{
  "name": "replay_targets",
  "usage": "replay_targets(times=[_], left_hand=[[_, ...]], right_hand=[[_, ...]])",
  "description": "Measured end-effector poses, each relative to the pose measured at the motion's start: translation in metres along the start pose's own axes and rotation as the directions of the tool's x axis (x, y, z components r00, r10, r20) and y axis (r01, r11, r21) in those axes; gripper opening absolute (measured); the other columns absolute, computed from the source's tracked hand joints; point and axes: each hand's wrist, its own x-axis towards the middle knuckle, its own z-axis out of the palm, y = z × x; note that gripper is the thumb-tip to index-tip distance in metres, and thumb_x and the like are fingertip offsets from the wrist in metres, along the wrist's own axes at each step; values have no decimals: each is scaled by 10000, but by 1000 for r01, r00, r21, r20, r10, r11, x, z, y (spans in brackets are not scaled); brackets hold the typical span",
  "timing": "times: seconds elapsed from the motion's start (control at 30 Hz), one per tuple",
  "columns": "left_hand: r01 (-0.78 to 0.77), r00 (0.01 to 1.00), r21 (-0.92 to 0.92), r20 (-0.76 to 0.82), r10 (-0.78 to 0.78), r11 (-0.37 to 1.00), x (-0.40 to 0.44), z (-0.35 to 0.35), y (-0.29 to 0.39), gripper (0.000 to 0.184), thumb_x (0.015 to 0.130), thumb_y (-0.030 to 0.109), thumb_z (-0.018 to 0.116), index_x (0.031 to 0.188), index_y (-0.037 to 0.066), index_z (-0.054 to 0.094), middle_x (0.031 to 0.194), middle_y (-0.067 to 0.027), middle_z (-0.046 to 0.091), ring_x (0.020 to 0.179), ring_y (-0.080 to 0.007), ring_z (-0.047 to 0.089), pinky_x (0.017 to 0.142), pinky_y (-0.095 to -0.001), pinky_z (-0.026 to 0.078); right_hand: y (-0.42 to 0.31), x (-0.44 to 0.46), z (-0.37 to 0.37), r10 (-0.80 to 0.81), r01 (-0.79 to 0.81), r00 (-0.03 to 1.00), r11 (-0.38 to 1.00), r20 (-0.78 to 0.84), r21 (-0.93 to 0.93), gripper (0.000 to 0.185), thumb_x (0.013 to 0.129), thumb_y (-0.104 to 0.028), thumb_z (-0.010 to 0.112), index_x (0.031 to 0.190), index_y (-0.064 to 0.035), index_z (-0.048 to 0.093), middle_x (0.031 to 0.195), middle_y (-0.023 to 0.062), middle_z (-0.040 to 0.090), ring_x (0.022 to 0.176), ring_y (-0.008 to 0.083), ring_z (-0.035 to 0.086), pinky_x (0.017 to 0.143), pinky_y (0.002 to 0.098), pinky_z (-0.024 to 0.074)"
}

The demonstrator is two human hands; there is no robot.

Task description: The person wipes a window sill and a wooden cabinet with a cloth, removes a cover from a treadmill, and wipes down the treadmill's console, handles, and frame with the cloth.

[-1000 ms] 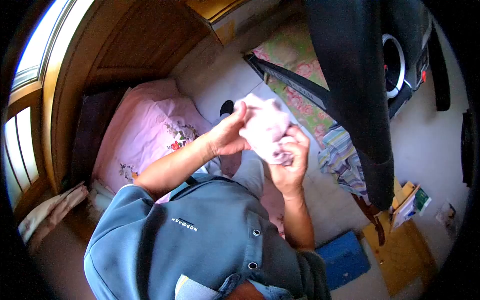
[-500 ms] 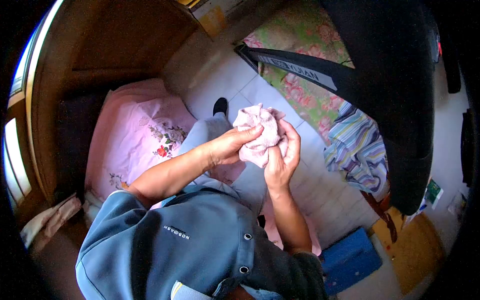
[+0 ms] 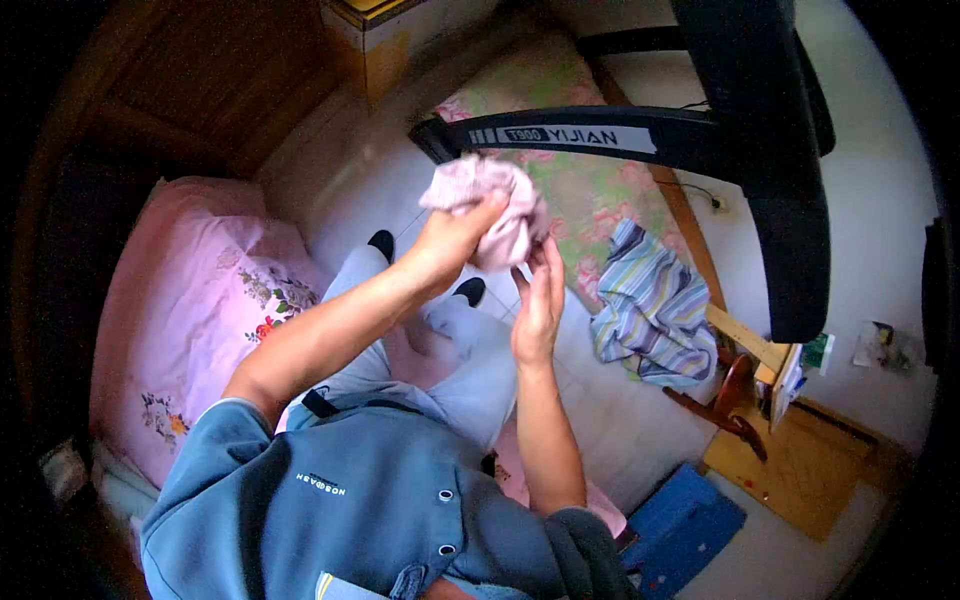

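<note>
A crumpled pale pink ribbed cloth is held up in front of my body, above my knees. My left hand grips it from the left, with the thumb pressed on its face and the other fingers hidden behind it. Just below the cloth's lower right edge is my right hand, its fingers stretched upward and apart from the thumb. Its fingertips are at the edge of the cloth, perhaps touching it; nothing is gripped in it.
Pink flowered bedding lies at the left. A black metal frame crosses above a green floral mat. Striped fabric, a wooden stand and a blue box are at the right.
The cloth has moved up and slightly left with my left hand. My right hand has loosened from it and lowered, fingers straightened. The view has turned, showing more of the right side.
</note>
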Motion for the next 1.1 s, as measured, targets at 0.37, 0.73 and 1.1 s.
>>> replay_targets(times=[0.37,0.73,1.1], left_hand=[[-547,805,79,320,499,833,163,170,32,219,936,232,629,1014,30,664,895,-43,663,794,-126,604,731,-325,525],[-681,720,406,522,456,610,208,163,36,211,769,156,783,927,61,680,880,-96,688,836,-209,680,789,-344,534],[-685,727,452,477,494,572,246,80,-19,335,812,192,774,1116,87,679,1024,-78,691,940,-234,664,884,-342,516]], right_hand=[[-224,65,-104,-759,580,576,115,305,-807,177,876,10,634,1040,13,700,1161,142,672,1095,277,627,990,404,477],[-317,209,-42,-559,392,518,-518,647,-761,247,924,-244,715,1047,-30,695,932,23,686,840,111,615,794,245,484],[-308,218,-49,-630,364,425,-538,650,-760,316,897,-280,748,1061,-21,671,960,91,687,845,169,635,786,268,499]])
